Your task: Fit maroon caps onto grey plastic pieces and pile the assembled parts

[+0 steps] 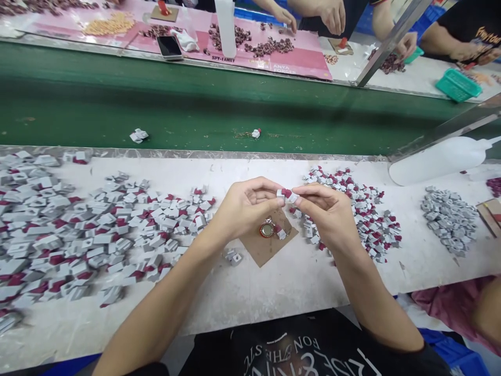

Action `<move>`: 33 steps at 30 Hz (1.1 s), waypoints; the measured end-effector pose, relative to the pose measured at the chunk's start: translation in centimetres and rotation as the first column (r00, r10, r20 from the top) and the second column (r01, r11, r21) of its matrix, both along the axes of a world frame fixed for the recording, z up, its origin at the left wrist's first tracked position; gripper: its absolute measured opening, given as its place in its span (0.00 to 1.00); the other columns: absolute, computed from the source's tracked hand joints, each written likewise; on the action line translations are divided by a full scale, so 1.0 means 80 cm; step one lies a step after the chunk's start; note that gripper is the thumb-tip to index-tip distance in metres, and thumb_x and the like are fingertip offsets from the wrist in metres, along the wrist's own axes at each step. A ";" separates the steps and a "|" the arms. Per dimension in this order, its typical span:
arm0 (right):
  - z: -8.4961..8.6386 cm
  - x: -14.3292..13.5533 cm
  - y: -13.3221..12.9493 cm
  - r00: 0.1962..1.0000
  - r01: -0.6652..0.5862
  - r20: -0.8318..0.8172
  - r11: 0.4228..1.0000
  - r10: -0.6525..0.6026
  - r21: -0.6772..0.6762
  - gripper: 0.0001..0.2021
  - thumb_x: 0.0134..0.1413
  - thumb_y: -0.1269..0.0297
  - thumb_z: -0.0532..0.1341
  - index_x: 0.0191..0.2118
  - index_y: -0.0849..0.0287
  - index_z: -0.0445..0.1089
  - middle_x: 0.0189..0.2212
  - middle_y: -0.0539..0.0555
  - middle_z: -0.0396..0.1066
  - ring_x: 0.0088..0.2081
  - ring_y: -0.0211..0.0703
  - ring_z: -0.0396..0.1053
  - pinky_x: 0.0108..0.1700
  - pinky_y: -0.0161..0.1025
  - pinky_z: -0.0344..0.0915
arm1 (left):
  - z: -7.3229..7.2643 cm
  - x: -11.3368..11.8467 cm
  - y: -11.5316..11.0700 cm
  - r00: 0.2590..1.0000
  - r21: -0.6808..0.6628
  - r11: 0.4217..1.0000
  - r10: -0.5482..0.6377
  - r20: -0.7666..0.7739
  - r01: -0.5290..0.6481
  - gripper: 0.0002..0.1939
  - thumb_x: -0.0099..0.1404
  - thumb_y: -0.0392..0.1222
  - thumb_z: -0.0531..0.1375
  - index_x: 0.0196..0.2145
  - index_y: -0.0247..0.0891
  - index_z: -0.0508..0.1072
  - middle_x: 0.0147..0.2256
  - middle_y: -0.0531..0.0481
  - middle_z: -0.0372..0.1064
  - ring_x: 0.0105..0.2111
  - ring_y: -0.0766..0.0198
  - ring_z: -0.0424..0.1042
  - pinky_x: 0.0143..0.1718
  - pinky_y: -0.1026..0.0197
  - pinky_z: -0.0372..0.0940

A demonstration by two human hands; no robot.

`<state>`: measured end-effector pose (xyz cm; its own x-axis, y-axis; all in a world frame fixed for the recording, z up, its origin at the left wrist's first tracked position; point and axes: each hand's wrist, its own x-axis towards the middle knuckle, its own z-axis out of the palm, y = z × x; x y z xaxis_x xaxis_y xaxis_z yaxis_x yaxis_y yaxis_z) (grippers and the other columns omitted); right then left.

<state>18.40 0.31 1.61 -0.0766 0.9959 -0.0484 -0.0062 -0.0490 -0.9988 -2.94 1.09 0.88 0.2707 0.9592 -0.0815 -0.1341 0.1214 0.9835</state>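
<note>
Between the fingertips of both my hands is a small grey and dark-red plastic part (287, 194). My left hand (250, 204) pinches its left end, and my right hand (326, 208) pinches its right end. Below them lies a brown cardboard square (261, 251). On it rest a bottle cap (266, 228) and another grey and dark-red part (280, 233). A few loose grey pieces (234, 256) sit left of the cardboard.
Large piles of grey and dark-red parts (94, 230) cover the left; another pile (371, 224) spreads at right, beside grey pieces (450, 219). A white squeeze bottle (438, 159) lies far right. Beyond the green conveyor belt (195, 104), co-workers' hands (332, 15) handle small pieces.
</note>
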 end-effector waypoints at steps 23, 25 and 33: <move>-0.065 -0.209 0.276 0.700 -0.188 0.708 0.980 0.086 0.067 0.08 0.67 0.67 0.69 0.50 0.58 0.80 0.59 0.67 0.79 0.56 0.64 0.79 0.65 0.63 0.74 | -0.046 -0.119 0.119 0.786 0.062 0.820 0.564 -0.253 -0.569 0.13 0.55 0.41 0.72 0.37 0.40 0.75 0.31 0.49 0.78 0.32 0.59 0.79 0.39 0.56 0.77; -0.071 -0.209 0.281 0.696 -0.216 0.712 0.973 0.093 0.084 0.07 0.66 0.75 0.66 0.45 0.58 0.81 0.59 0.67 0.79 0.57 0.63 0.79 0.66 0.60 0.73 | -0.050 -0.116 0.132 0.778 0.078 0.827 0.552 -0.300 -0.557 0.13 0.56 0.39 0.72 0.38 0.40 0.76 0.31 0.50 0.78 0.32 0.59 0.79 0.38 0.56 0.76; -0.059 -0.038 0.189 0.882 -0.111 0.470 0.984 0.033 0.140 0.17 0.60 0.67 0.74 0.55 0.60 0.82 0.47 0.60 0.84 0.44 0.50 0.80 0.54 0.51 0.80 | -0.084 -0.071 0.201 0.738 0.145 0.885 0.452 -0.502 -0.444 0.13 0.57 0.31 0.73 0.34 0.43 0.74 0.34 0.48 0.79 0.40 0.53 0.78 0.53 0.48 0.76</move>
<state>15.33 15.40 -3.10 -0.1561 0.9858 0.0613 0.4571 0.1271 -0.8803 -8.63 17.18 -5.85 -0.2673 0.9613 -0.0665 0.3482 0.1607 0.9235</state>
